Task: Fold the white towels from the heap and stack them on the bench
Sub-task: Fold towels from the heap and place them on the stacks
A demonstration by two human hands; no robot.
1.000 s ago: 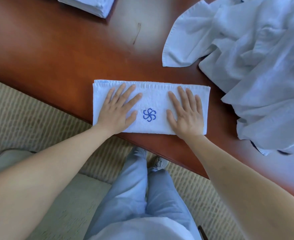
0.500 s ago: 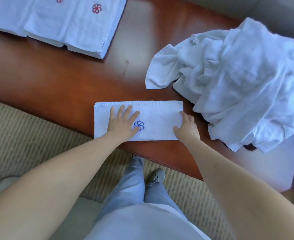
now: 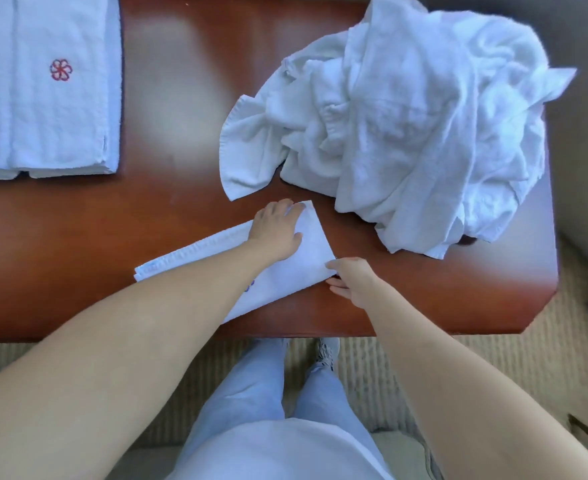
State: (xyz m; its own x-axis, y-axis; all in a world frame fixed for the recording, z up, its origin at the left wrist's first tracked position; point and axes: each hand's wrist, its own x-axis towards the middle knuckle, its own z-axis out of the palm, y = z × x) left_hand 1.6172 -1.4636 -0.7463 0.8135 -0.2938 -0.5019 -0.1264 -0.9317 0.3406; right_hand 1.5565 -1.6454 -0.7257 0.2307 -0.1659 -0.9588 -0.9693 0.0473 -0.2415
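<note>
A folded white towel [image 3: 311, 251] with a small blue emblem lies slanted on the red-brown wooden bench [image 3: 77, 258]. My left hand [image 3: 277, 228] grips its far right corner, fingers curled over the edge. At the near right corner my right hand [image 3: 349, 277] pinches the towel, thumb on top and fingers beneath. My left forearm covers most of the emblem. The heap of crumpled white towels [image 3: 406, 126] sits on the right half of the bench. A stack of folded towels [image 3: 43, 98] with red emblems lies at the far left.
The bench's front edge runs just below the towel, and its right end is cut at the corners. Beige ribbed carpet [image 3: 458, 368] lies beneath. My legs in light blue trousers and grey shoes stand close to the bench front.
The view has pulled back and shifted. The towel has turned from square to slanted. My left hand moved from the towel's middle to its far right corner; my right hand now pinches the near right corner.
</note>
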